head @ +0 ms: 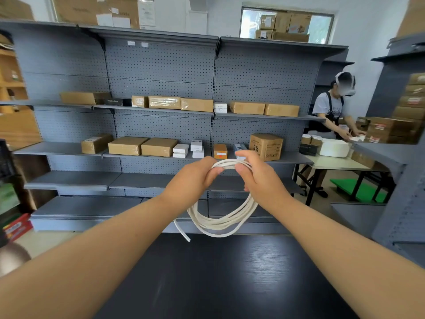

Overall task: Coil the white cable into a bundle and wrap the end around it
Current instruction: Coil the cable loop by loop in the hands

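Observation:
The white cable (223,223) hangs in several loose loops in the air above the black table (230,279). My left hand (190,180) grips the top of the loops, fingers curled round the strands. My right hand (257,176) holds the same top stretch just to the right, thumb and fingers pinching the strands. A short free end of the cable (181,231) sticks out at the lower left of the coil, pointing down toward the table.
Grey pegboard shelving (161,125) with cardboard boxes stands behind the table. At the right, another person (331,111) works at a white folding table (335,163). More boxes are stacked on the far right shelf (391,130).

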A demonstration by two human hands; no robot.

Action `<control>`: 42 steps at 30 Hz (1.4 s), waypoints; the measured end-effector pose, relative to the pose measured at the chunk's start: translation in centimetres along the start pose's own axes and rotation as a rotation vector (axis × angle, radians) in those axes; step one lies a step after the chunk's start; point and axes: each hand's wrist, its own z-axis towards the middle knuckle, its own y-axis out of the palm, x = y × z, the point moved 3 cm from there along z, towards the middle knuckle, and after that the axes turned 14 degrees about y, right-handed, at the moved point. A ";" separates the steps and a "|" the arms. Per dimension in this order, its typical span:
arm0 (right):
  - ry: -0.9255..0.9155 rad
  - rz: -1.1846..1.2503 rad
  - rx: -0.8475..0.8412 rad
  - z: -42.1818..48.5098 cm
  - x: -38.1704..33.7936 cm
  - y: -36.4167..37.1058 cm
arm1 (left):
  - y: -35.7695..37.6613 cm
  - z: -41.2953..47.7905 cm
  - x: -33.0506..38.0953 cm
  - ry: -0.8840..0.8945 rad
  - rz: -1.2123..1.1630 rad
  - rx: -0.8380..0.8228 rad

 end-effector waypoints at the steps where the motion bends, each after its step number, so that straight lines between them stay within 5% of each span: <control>1: -0.011 -0.027 -0.025 0.0 -0.1 0.0 | -0.2 0.0 0.0 0.018 0.012 -0.021; 7: 0.016 -0.124 -0.079 -0.3 -0.1 0.7 | -0.3 -0.3 -0.7 0.094 0.064 -0.106; 23: 0.048 0.126 0.260 -0.4 0.2 -0.2 | 1.7 -1.3 -1.1 -0.196 -0.469 0.241; 33: 0.128 0.250 0.114 -0.4 0.7 0.1 | 0.8 -1.1 -1.4 -0.164 -0.160 0.289; 42: 0.101 0.310 0.023 -0.2 0.2 -0.5 | -1.0 -0.1 -1.1 -0.028 -0.001 0.145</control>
